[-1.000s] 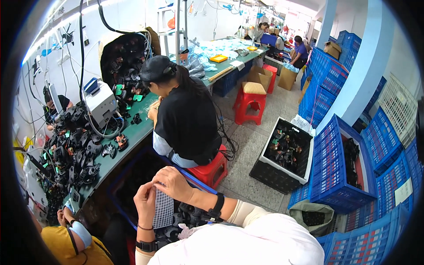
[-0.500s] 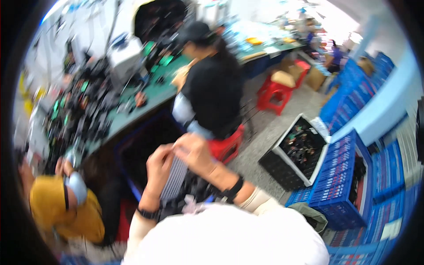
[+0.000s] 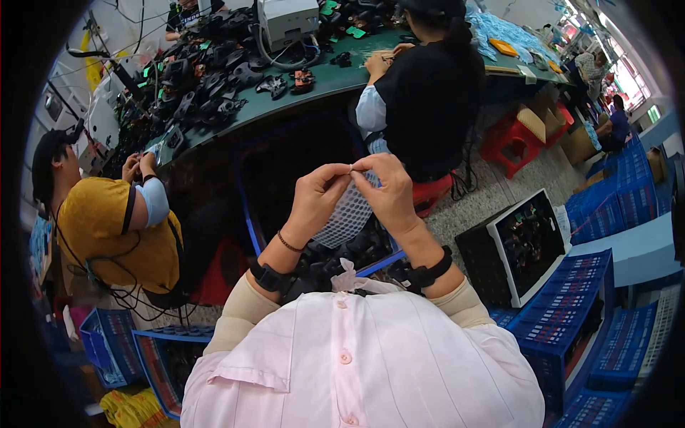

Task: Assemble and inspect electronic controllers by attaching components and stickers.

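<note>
My left hand [image 3: 317,197] and my right hand [image 3: 389,194] meet fingertip to fingertip in front of my chest. Thumb and forefinger of each are pinched together. Whatever sits between the tips is too small to make out. Just below and behind the fingers is a pale panel [image 3: 345,218] with rows of dark round spots, slanting downward. I cannot tell whether the fingers hold it. Beneath my wrists, black plastic parts [image 3: 365,246] lie in a blue crate [image 3: 251,227].
A green bench [image 3: 314,87] carries heaps of black controller-like shells [image 3: 187,80]. One co-worker in yellow [image 3: 120,225] sits left; another in black [image 3: 432,103] sits ahead. To the right stand a white-rimmed box [image 3: 492,246] of parts, blue crates [image 3: 560,296] and a red stool [image 3: 510,146].
The view has shifted and become sharper. My hands appear farther up and to the right, their fingertips still together. The yellow-clad co-worker shows more fully.
</note>
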Tool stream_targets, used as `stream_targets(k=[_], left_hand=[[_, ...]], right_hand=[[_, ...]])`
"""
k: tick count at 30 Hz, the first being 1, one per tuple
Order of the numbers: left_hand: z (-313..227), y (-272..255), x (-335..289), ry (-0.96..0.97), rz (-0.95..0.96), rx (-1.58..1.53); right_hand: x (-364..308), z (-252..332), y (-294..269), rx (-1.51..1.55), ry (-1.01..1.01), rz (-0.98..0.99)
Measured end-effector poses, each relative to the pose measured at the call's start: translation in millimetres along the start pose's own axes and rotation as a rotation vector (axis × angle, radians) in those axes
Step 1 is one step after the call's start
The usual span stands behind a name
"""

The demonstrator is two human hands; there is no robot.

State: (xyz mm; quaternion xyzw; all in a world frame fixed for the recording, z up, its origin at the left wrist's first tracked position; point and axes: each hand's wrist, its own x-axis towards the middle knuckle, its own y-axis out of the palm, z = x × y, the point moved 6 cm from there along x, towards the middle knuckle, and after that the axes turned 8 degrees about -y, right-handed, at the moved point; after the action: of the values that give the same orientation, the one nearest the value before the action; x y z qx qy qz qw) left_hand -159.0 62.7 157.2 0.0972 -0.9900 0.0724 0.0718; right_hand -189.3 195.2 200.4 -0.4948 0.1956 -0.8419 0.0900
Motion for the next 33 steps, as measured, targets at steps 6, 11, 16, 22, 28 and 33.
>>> stream_targets(k=[6, 11, 16, 22, 28, 33], left_hand=[[1, 5, 0, -0.028, 0.017, 0.026], [2, 2, -9, 0.017, 0.001, 0.003], [-3, 17, -10, 0.047, 0.031, -0.003], [-7, 17, -15, 0.087, 0.001, 0.060], [-11, 16, -19, 0.090, -0.016, 0.090], [-11, 15, -25, 0.084, -0.022, 0.095]], right_hand=[[-6, -8, -4, 0.001, -0.059, -0.082], [-10, 2, -8, 0.029, -0.008, -0.036], [-17, 0, -21, -0.002, 0.015, -0.043], [-18, 2, -22, 0.023, 0.004, -0.024], [-19, 2, -21, 0.047, -0.007, -0.010], [-22, 3, -19, 0.090, 0.082, 0.012]])
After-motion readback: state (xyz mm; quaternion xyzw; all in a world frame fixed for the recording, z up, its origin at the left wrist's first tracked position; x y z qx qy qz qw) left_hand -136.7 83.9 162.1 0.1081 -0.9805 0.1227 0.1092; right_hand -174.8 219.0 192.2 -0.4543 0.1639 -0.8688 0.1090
